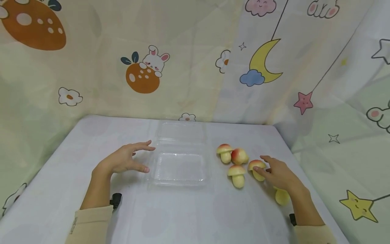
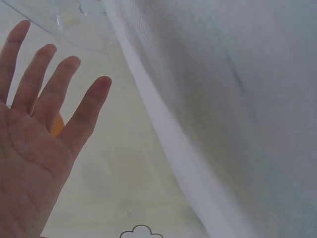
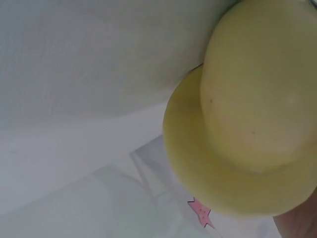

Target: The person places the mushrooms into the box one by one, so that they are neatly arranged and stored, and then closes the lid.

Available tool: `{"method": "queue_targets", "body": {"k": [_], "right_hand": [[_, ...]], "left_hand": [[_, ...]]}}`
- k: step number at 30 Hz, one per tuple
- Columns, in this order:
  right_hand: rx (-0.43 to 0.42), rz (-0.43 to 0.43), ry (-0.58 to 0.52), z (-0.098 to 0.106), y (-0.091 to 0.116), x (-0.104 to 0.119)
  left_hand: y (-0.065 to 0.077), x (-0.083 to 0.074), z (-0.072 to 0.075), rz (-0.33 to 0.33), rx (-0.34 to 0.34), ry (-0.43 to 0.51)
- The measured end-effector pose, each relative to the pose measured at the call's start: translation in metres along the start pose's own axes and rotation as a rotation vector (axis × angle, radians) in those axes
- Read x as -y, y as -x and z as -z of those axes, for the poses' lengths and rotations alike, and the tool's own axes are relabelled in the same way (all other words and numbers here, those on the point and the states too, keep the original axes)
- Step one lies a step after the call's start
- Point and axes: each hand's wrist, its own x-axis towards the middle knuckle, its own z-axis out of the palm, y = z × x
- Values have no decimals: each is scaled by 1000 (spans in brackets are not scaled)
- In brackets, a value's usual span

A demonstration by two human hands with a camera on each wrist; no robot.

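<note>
My left hand is held just left of a clear plastic box, thumb and fingers spread apart. In the left wrist view its palm shows with all visible fingers stretched out, holding nothing. My right hand reaches over a toy mushroom with a red-and-yellow cap; the thumb overlaps it in the head view and the index finger extends past its cap. Under the right wrist lies another toy mushroom, its pale stem and cap underside large in the right wrist view. That view hides most of the hand.
The box's hinged lid lies open toward the back of the white table. Left of the right hand are three more toy mushrooms: one at the back, one beside it, and one in front. A printed curtain hangs behind.
</note>
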Motion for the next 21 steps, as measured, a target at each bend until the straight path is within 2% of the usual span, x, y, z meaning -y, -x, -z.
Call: {"method": "queue_targets", "body": {"k": [9,15,21], "right_hand": [[24,-16,-37,-3,-4,0],[16,5,-51,-2,-3,3],[-39,27,-35,0,-1,6]], "left_hand": [[3,3,-2,-12,-8,-10],[3,2,-1,-20,11,-9],[0,3,-1,-37,-1,0]]}}
